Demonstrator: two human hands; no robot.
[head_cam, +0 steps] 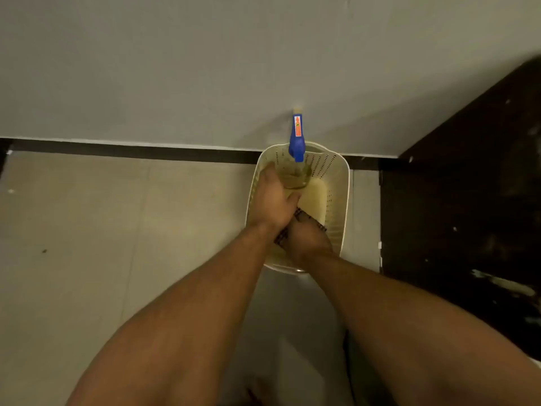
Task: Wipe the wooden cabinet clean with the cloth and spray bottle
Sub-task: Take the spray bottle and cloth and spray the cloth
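A cream perforated basket [339, 183] stands on the floor against the wall. Inside it stands a clear spray bottle [300, 174] with a blue trigger head. My left hand [270, 200] wraps its fingers and thumb round the bottle's body. My right hand [307, 241] reaches into the basket's near end and grips a dark checked cloth [301, 215], which shows above and beside the knuckles. The dark wooden cabinet [468, 215] stands at the right, its side face scuffed with pale marks.
Pale floor tiles [102, 230] stretch to the left of the basket. A grey wall [205, 68] with a dark skirting strip [131, 152] runs behind it. The cabinet stands a short gap to the right of the basket.
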